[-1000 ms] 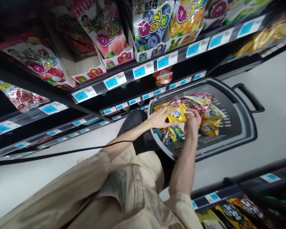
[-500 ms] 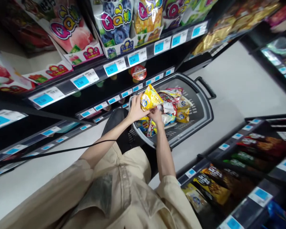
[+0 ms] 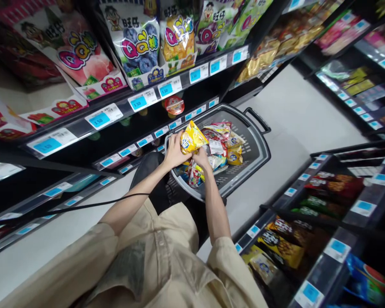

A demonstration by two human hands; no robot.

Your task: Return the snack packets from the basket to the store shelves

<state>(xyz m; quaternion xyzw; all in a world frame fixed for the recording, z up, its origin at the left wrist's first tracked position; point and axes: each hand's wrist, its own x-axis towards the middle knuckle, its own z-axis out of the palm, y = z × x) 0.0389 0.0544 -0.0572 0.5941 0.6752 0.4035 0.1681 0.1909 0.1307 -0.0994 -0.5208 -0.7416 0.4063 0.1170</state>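
Note:
A yellow snack bag (image 3: 194, 136) is gripped by my left hand (image 3: 176, 152), its fingers around the bag's left side. Just below it, my right hand (image 3: 201, 159) is closed close to the bag's lower edge; what its fingers hold, if anything, is hidden. Both hands are over a grey shopping basket (image 3: 259, 147). Inside lie several colourful snack bags, among them a small orange-yellow bag (image 3: 235, 155) on the right and a red and white bag (image 3: 216, 147) in the middle.
To the left, a shelf holds QQ gummy candy bags (image 3: 140, 42) above blue-and-white price tags (image 3: 104, 115). A red-lidded cup (image 3: 174, 105) sits on the lower shelf. Low racks with snack packs (image 3: 280, 248) stand on the right. A black cord (image 3: 99, 202) crosses my left forearm. Grey floor (image 3: 295, 111) runs beyond the basket.
The view has shifted, so the basket and hands appear further left in the picture. My left hand still holds the yellow bag; my right hand remains close under it.

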